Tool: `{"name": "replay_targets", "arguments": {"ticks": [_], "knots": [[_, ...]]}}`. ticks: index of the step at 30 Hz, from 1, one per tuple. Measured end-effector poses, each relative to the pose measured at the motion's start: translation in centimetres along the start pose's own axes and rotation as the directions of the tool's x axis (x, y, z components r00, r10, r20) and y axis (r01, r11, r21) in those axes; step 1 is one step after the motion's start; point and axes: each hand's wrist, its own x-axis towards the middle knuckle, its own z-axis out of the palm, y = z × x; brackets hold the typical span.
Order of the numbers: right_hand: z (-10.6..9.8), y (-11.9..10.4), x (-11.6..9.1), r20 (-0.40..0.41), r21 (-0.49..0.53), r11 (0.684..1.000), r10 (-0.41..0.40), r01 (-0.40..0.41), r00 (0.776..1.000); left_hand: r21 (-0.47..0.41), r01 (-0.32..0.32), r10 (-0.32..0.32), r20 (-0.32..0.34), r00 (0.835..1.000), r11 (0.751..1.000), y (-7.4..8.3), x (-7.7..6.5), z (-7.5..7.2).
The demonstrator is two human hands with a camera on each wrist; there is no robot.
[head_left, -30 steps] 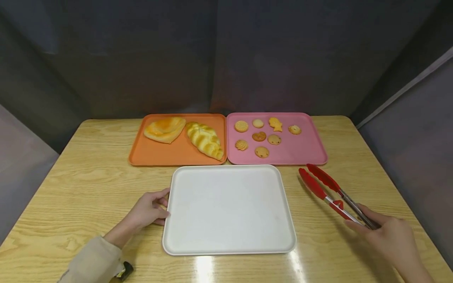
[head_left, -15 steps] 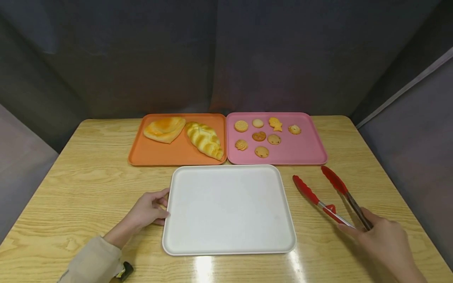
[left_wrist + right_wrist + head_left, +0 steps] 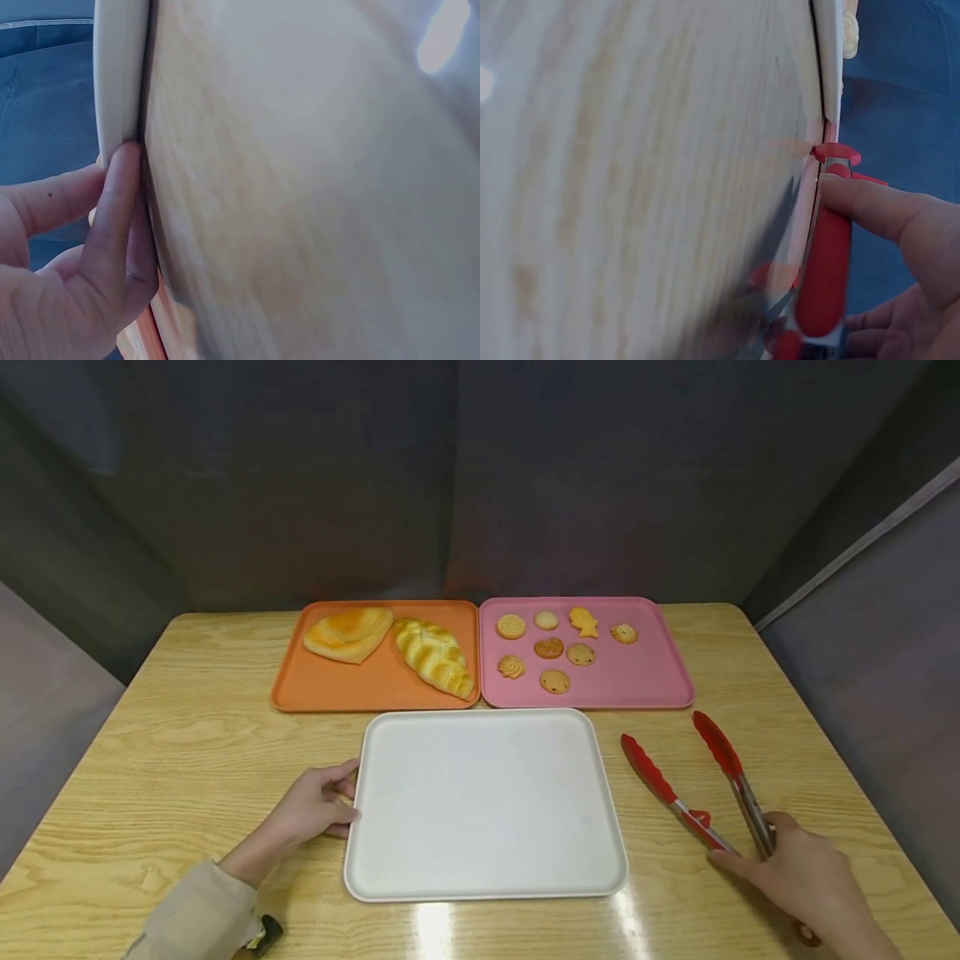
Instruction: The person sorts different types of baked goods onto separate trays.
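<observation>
My left hand (image 3: 311, 806) holds the left rim of a white tray (image 3: 487, 802) lying in the middle of the table. In the left wrist view, the thumb and a fingertip meet at the tray's edge (image 3: 120, 82). To the right of that tray, my right hand (image 3: 802, 872) grips a pair of tongs (image 3: 648, 768) with red tips and metal arms. The tongs are spread wide, nothing between their tips, and point away over the table. Seen from the right wrist, the thumb presses along the red part of the tongs (image 3: 825, 277).
Behind the white tray, an orange tray (image 3: 337, 693) bears a flat pastry (image 3: 348, 635) and a braided bread (image 3: 433, 658). Beside it, a pink tray (image 3: 637, 681) carries several small cookies (image 3: 555, 682). Dark curtains (image 3: 450, 485) surround the wooden table (image 3: 187, 735).
The tongs have spread from nearly closed to wide apart. My right hand has shifted slightly left and towards me. My left hand and the trays stay put.
</observation>
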Motion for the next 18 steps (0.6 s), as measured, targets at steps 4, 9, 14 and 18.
{"name": "replay_targets", "arguments": {"ticks": [4, 9, 14, 18], "knots": [[0.6, 0.0, 0.2, -0.032, -0.01, 1.0, -0.019, 0.018, 0.999, 0.007, 0.003, -0.002, -0.003, 1.0, 1.0, 0.0, 0.0, 0.0], [0.6, 0.1, 0.3, -0.034, -0.031, 0.999, -0.045, 0.044, 0.998, 0.005, -0.002, 0.002, -0.002, 1.0, 1.0, -0.1, 0.0, 0.0], [-0.9, -0.1, 0.7, -0.072, -0.035, 0.995, -0.097, 0.095, 0.993, -0.003, -0.004, 0.004, 0.0, 1.0, 1.0, -0.2, 0.2, 0.1], [-1.9, -1.0, 0.9, -0.167, -0.026, 0.99, -0.141, 0.138, 0.976, -0.007, -0.003, 0.003, -0.002, 1.0, 1.0, -0.3, 0.2, 0.1]]}}
